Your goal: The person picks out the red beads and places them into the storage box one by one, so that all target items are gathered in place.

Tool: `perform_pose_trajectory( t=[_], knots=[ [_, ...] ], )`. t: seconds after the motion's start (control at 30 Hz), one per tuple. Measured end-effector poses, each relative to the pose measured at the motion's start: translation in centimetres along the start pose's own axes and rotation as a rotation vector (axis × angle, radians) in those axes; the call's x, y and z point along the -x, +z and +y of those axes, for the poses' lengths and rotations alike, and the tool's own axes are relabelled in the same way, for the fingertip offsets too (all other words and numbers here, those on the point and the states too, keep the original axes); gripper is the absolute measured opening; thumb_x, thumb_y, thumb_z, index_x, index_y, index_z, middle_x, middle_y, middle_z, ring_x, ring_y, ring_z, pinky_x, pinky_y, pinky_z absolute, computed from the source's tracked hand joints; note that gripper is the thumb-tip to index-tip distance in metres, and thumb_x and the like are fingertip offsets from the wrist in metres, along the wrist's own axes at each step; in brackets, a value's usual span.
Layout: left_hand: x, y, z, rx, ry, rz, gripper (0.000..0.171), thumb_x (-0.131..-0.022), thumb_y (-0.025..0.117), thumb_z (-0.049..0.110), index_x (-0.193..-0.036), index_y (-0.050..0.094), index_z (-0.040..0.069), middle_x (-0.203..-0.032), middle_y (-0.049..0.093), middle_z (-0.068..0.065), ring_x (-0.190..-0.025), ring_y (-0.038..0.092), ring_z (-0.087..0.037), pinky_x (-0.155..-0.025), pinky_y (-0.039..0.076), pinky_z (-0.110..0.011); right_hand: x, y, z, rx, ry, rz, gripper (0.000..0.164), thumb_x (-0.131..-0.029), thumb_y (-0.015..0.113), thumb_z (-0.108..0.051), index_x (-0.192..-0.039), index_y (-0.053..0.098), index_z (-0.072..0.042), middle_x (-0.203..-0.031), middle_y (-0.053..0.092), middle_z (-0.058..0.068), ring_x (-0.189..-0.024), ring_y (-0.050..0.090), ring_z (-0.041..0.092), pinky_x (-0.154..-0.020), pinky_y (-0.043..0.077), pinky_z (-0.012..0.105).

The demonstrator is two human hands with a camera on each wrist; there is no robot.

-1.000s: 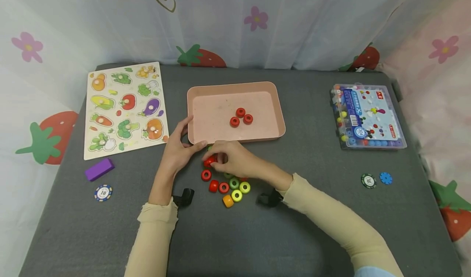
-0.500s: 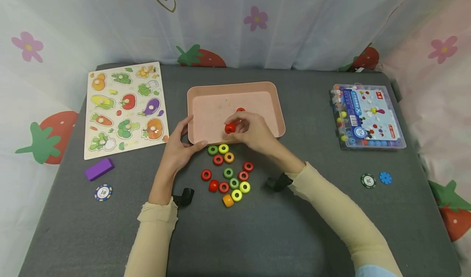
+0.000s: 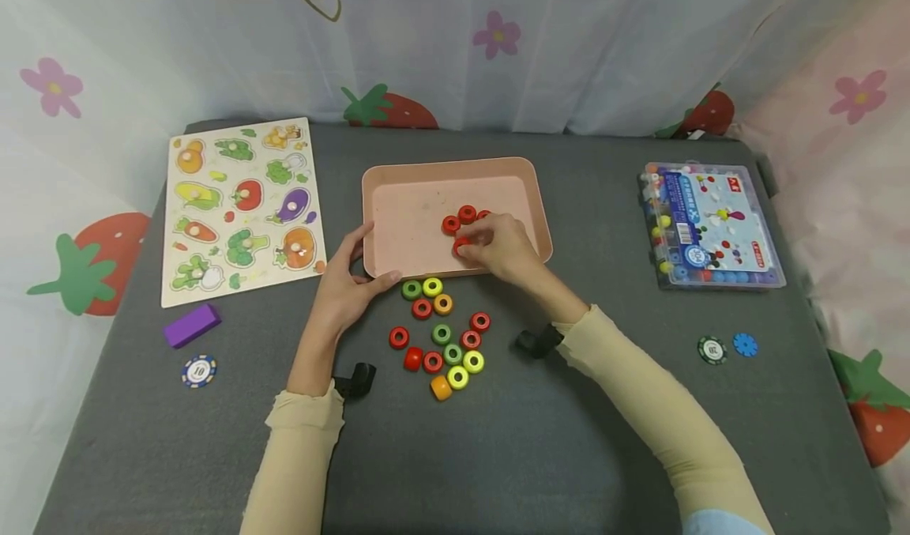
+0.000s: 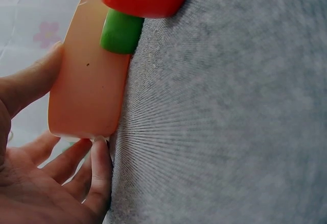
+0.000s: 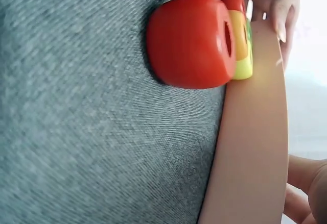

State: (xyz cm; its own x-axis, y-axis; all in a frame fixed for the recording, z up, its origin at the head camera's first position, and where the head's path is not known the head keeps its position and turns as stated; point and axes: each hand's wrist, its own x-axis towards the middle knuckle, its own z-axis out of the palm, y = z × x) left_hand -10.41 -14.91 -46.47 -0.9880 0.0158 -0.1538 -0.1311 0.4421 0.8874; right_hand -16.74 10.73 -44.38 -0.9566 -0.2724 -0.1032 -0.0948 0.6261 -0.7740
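My left hand holds the left front corner of a pink tray; in the left wrist view its thumb lies on the long wall and its fingers bend against the short end. Over the tray's right part, my right hand pinches a red bead low, near the tray floor. Beside it lie red beads, one partly covered by the hand. In front of the tray are loose beads in red, green, yellow and orange. The right wrist view shows a red bead close up.
A vegetable puzzle board lies at the left, with a purple block and a poker chip below it. At the right are a clear plastic case of colored pieces, a dark chip and a blue disc.
My right hand has carried a red bead from the pile into the tray, then moved slightly right and lower. The red beads in the tray have shifted a little. The left hand has stayed put.
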Motion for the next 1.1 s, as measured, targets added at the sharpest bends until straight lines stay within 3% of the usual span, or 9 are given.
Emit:
perform_pose_trajectory(
  t=[0.2,0.33,0.43,0.53,0.67,0.77,1.1],
  knots=[
    [0.1,-0.1,0.0,0.002,0.004,0.002,0.088,-0.085,0.081,0.028,-0.158,0.031,0.026,-0.146,0.05,-0.013,-0.079,0.062,-0.026,-0.068,0.05,-0.026,0.5,0.2,-0.2,-0.022,-0.04,0.083,0.021,-0.086,0.078,-0.01,-0.106,0.075,-0.007,-0.104,0.066,0.01,-0.081,0.064,0.02,-0.067,0.049,0.029],
    [0.1,-0.1,0.0,0.003,0.005,0.002,0.088,-0.086,0.081,0.027,-0.158,0.031,0.026,-0.146,0.05,-0.013,-0.078,0.063,-0.025,-0.068,0.051,-0.026,1.4,0.5,-1.0,-0.046,-0.184,0.098,0.02,-0.084,0.078,-0.005,-0.103,0.073,-0.004,-0.1,0.066,0.012,-0.079,0.063,0.019,-0.071,0.05,0.03],
    [0.1,-0.1,0.0,0.0,0.006,0.004,0.087,-0.086,0.081,0.027,-0.158,0.031,0.025,-0.147,0.05,-0.013,-0.08,0.063,-0.026,-0.068,0.051,-0.026,2.3,0.9,-1.7,-0.066,-0.347,0.021,0.02,-0.085,0.077,-0.003,-0.103,0.072,-0.005,-0.098,0.068,0.01,-0.078,0.062,0.017,-0.072,0.053,0.032],
    [0.1,-0.1,-0.1,-0.006,0.014,0.005,0.087,-0.086,0.081,0.027,-0.157,0.031,0.025,-0.147,0.05,-0.014,-0.082,0.063,-0.028,-0.069,0.051,-0.027,3.3,1.4,-2.5,-0.066,-0.449,-0.122,0.02,-0.085,0.078,-0.005,-0.105,0.073,-0.007,-0.096,0.071,0.005,-0.075,0.06,0.013,-0.069,0.052,0.031],
    [0.0,-0.1,-0.1,-0.011,0.022,0.003,0.086,-0.086,0.081,0.027,-0.157,0.032,0.027,-0.147,0.05,-0.014,-0.083,0.062,-0.028,-0.069,0.05,-0.027,4.5,2.3,-3.0,0.051,-0.444,-0.316,0.027,-0.086,0.081,-0.015,-0.111,0.074,-0.013,-0.098,0.069,-0.002,-0.071,0.056,0.007,-0.066,0.048,0.026],
    [-0.1,-0.1,-0.1,-0.01,0.022,0.002,0.087,-0.086,0.081,0.028,-0.157,0.032,0.027,-0.147,0.05,-0.014,-0.082,0.062,-0.028,-0.07,0.05,-0.028,5.0,2.8,-3.0,0.167,-0.432,-0.387,0.031,-0.085,0.082,-0.021,-0.115,0.074,-0.018,-0.102,0.066,-0.004,-0.072,0.054,0.006,-0.067,0.046,0.025],
    [0.0,0.0,-0.1,-0.003,0.019,0.001,0.087,-0.086,0.081,0.028,-0.157,0.032,0.026,-0.147,0.05,-0.015,-0.086,0.062,-0.03,-0.072,0.05,-0.03,5.6,4.0,-3.0,0.295,-0.434,-0.325,0.028,-0.087,0.08,-0.022,-0.114,0.075,-0.022,-0.108,0.059,-0.008,-0.072,0.05,0.005,-0.064,0.043,0.025]
  ],
)
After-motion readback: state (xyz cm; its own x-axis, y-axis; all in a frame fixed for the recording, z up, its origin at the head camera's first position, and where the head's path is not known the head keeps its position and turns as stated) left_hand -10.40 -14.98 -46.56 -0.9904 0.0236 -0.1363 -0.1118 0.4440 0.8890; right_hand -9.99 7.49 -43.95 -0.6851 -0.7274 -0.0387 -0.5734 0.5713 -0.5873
